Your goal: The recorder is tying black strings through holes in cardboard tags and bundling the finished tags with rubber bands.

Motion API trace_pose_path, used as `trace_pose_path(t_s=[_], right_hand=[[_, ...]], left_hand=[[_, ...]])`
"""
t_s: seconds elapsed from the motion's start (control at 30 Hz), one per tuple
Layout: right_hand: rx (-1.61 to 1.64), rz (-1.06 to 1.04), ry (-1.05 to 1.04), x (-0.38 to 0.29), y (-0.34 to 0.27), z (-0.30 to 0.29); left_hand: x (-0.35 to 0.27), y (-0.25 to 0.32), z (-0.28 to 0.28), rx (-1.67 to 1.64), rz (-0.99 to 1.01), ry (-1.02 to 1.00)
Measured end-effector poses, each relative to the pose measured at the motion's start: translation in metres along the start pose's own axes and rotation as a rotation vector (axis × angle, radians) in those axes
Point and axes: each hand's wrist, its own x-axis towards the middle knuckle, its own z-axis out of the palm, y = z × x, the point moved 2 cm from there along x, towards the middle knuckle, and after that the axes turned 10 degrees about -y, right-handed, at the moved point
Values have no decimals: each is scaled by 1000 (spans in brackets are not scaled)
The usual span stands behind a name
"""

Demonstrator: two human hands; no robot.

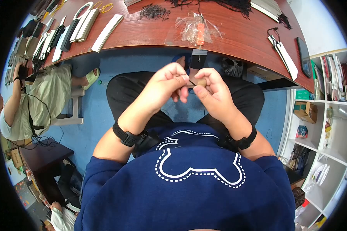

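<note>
Both my hands are raised over my lap, just short of the table edge. Between the thumb and fingers of my left hand (166, 83) is one end of a short, thin dark cord (192, 83). My right hand (217, 93) pinches at its other end, with a tan covering (201, 83), perhaps a finger cot, on a fingertip. Beyond my hands, a stack of black tags (199, 59) hangs at the table edge below a thin metal rod. That rod comes from an orange-handled tool (200, 33), held to the tabletop under crumpled clear tape (188, 29).
On the red-brown wooden table (144, 34) lie a pile of small black loops (154, 12), black cords (219, 5), stacked white tags (85, 26) and a phone (303, 57). A co-worker (43, 98) sits at left. White shelves (309, 144) stand at right.
</note>
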Motion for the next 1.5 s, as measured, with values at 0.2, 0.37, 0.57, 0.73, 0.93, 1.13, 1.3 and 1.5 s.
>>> trace_pose_path(t_s=[0.2,0.37,0.57,0.73,0.93,1.13,1.3,1.5], right_hand=[[-690,154,-60,-4,-27,-11],[-919,52,-124,-3,-52,-14],[-1294,46,32,7,-95,-64],[-1500,83,473,4,-138,-185],[-1552,313,434,-12,-114,-246],[-1427,397,416,-18,-134,-221],[-824,393,633,-18,-109,-274],[-1409,207,633,-19,-113,-260]], left_hand=[[-6,22,-17,199,365,300],[-16,34,-17,385,523,409],[-5,53,-25,662,367,400],[-25,104,-74,1636,402,931],[-33,98,-133,1610,23,1059],[-34,98,-136,1577,93,1090],[-31,98,-143,1490,189,1086],[-38,97,-131,1268,428,1039]])
